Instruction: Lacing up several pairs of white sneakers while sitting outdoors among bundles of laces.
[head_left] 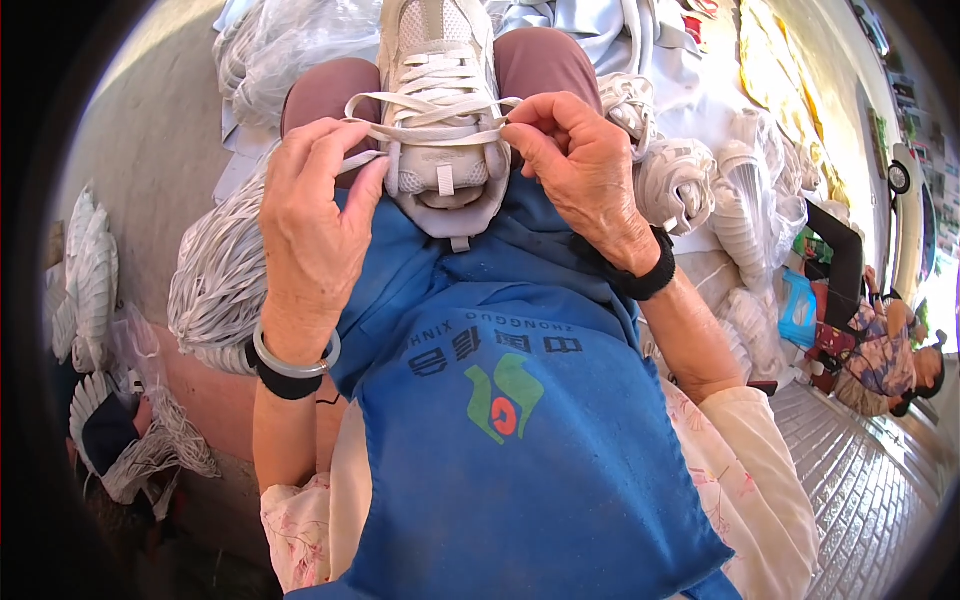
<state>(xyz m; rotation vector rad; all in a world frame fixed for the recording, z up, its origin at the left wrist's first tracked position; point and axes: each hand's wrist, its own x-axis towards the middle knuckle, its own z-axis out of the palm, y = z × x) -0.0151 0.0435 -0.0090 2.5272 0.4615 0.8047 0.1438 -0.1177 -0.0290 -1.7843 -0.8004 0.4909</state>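
A pale grey-beige sneaker (440, 164) rests upright on my lap, its heel toward me and its toe away, between my knees. Flat light laces (446, 93) criss-cross its front, and one strand stretches across the tongue near the collar. On the right side of the shoe, my right hand (575, 160) pinches a lace between thumb and forefinger. My left hand (320, 215) is at the left side, with a lace strand running between its thumb and forefinger. A blue apron (540, 420) covers my lap under the heel.
A thick bundle of laces (215, 280) lies by my left forearm. More sneakers (675, 180) and plastic-wrapped shoes (745, 190) are piled to the right. Clear plastic bags (290, 60) lie beyond my left knee. Another person (880, 350) sits at the far right, near a parked car (908, 230).
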